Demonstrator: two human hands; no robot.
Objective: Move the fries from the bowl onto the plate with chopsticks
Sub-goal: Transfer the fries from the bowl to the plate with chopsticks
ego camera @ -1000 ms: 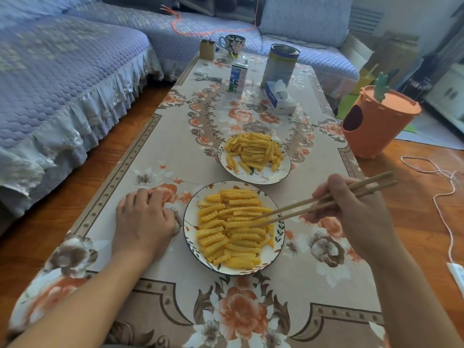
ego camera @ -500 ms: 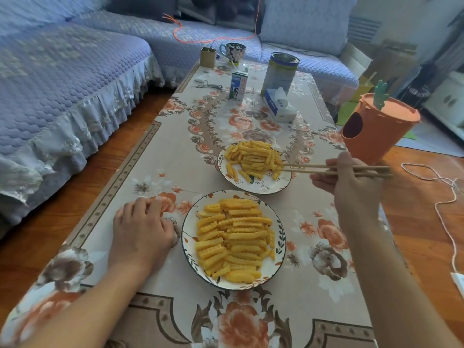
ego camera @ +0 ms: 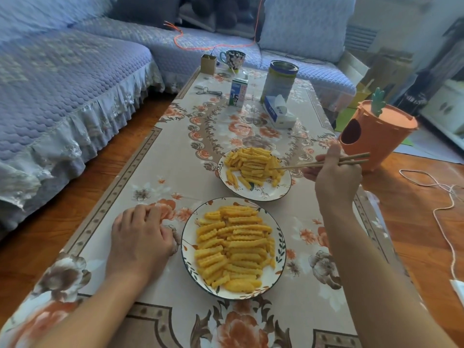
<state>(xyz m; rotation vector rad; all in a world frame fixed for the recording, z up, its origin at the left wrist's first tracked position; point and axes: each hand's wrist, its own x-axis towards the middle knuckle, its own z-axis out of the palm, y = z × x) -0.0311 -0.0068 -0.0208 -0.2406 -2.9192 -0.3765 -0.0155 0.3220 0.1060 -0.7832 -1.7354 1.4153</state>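
Two bare forearms and hands [ego camera: 140, 237], no sleeves visible

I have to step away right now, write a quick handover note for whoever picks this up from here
Right hand grips the chopsticks, tips in the fries of the far dish; whether a fry is pinched, cannot tell.
Left hand rests on the tablecloth beside the near dish, holding nothing.
Both dishes carry heaps of fries; the near heap is the larger. Which dish is the bowl is unclear.
Done: unclear from this view.
Left: plenty of fries remain in both dishes.
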